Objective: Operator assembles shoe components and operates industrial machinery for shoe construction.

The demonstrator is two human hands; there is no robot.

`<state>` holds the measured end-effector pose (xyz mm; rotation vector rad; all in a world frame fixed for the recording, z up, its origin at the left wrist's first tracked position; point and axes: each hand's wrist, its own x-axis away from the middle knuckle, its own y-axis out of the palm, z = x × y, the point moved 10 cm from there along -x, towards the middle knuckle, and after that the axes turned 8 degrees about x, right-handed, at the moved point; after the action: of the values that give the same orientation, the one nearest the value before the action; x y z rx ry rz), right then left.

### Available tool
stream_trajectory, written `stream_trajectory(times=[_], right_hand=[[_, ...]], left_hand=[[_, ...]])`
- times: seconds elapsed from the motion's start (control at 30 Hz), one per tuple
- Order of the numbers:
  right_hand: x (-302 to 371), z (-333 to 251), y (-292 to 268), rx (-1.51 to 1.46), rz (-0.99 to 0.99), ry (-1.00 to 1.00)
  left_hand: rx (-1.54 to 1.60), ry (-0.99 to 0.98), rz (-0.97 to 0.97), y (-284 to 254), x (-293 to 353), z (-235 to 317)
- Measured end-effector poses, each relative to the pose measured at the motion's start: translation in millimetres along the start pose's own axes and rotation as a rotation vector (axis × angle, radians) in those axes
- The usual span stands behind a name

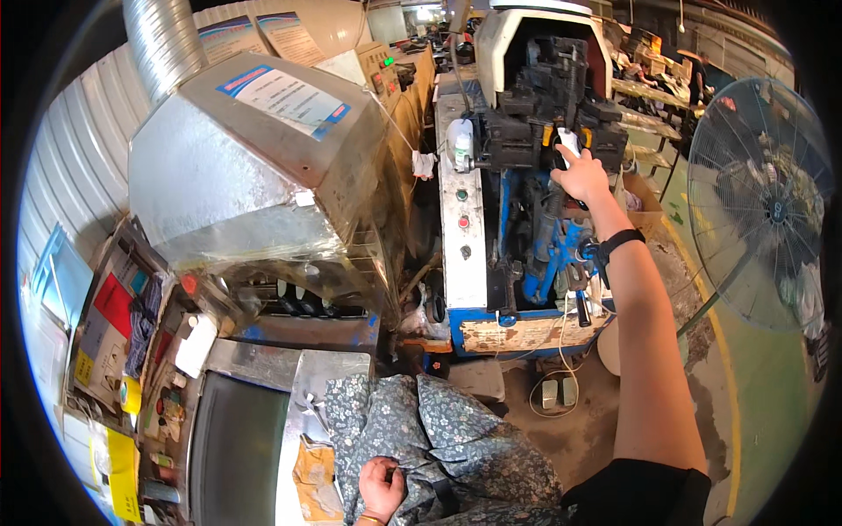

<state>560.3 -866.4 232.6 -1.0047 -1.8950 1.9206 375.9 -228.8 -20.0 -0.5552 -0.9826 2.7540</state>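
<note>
My right arm stretches up to a black-and-blue machine (544, 219) with a pale hood. At its clamping head, my right hand (582, 175) has its fingers closed on a small white piece (569, 140) with a dark edge, possibly a shoe part; its full shape is hidden. Yellow parts (588, 138) flank that piece. On my lap, over a dark floral apron (438, 430), rests my left hand (381, 487), its fingers curled in a loose fist with nothing visible in them.
Left of the machine is a panel (465, 219) with buttons. A metal hooded oven (254, 167) holds dark shoes inside its opening. A conveyor belt (237, 447) runs at lower left beside a cluttered shelf (114, 324). A large fan (763, 206) stands right; a foot pedal (559, 394) lies on the floor.
</note>
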Motion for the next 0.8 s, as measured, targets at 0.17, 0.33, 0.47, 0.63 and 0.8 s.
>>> stream_trajectory(times=[0.17, 0.33, 0.47, 0.63, 0.8], right_hand=[[-4.1, 3.0, -15.1, -0.083, 0.126, -0.042], [-13.3, -41.1, -13.1, -0.192, 0.006, -0.481], [3.2, -65.1, -23.0, 0.649, 0.432, -0.403], [214.4, -153.3, 118.9, 0.165, -0.1, -0.927], [474.3, -183.3, 254.2, -0.249, -0.538, -0.91]], left_hand=[[0.401, -0.067, -0.25, -4.4, 4.1, -6.8], [0.253, -0.273, -0.04, -109.2, 62.8, -93.5], [-0.346, -0.453, 0.553, -266.1, 170.0, -184.4], [-0.903, -1.17, 0.998, -441.3, 382.0, -265.0], [0.801, -1.05, 1.584, -421.3, 450.9, -344.6]])
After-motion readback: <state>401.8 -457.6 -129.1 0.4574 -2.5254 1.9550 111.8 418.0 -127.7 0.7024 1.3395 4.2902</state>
